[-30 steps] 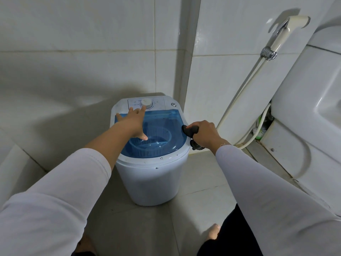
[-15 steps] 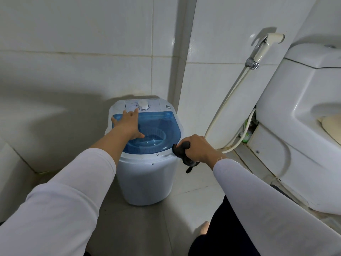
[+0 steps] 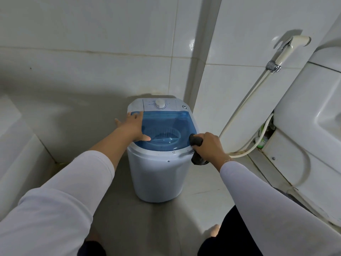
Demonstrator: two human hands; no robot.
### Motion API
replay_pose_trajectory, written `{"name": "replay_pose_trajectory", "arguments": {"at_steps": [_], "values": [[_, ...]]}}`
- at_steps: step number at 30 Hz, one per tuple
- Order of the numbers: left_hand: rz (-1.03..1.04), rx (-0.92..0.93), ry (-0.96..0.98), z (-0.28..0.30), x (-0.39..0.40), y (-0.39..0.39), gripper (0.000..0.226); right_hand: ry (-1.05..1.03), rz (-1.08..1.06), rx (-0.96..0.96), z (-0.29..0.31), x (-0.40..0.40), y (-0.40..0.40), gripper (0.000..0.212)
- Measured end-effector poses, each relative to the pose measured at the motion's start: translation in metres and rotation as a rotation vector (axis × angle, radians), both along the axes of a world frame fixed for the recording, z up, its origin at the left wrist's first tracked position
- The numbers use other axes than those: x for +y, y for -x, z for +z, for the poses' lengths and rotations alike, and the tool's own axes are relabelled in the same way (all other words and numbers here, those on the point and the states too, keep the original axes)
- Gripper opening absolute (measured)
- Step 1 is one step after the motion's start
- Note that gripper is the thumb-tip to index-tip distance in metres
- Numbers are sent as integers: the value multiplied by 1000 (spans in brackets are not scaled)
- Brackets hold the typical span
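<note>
Head view: beside a small washer [image 3: 158, 174] on the bathroom floor, a person's left hand [image 3: 133, 127] rests straight-fingered on its blue lid [image 3: 169, 124]; the right hand [image 3: 208, 146] has its fingers curled round a dark bundle [image 3: 196, 140] at the rim. Lifting the lid clear first looks wisest.

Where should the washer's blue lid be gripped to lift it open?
Likely the curved front edge of the blue lid, from the person's side: the dial panel runs along its straight back edge, so the hinge is probably there. The left hand lies flat on its left part; the right hand grips a black item.
</note>
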State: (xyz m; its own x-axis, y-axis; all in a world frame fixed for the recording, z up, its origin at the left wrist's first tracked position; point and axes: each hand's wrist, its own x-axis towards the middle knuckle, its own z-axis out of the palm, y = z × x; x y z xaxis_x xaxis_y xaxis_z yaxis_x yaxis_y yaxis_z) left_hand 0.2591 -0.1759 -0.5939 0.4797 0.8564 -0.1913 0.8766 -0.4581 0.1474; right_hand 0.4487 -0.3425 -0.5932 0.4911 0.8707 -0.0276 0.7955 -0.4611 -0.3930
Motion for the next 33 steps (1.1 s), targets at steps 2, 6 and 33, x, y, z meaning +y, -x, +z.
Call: {"name": "replay_pose_trajectory", "arguments": {"at_steps": [2,6,33], "values": [[9,-27,4,-2,0,0,112,-12,-11,3,-1,1,3,25],[-1,-23,-24,-2,-2,-1,113,-13,-8,-12,-5,1,15,22],[33,-183,-25,-9,-2,7,116,22,419,-123,-10,20,101,28]]}}
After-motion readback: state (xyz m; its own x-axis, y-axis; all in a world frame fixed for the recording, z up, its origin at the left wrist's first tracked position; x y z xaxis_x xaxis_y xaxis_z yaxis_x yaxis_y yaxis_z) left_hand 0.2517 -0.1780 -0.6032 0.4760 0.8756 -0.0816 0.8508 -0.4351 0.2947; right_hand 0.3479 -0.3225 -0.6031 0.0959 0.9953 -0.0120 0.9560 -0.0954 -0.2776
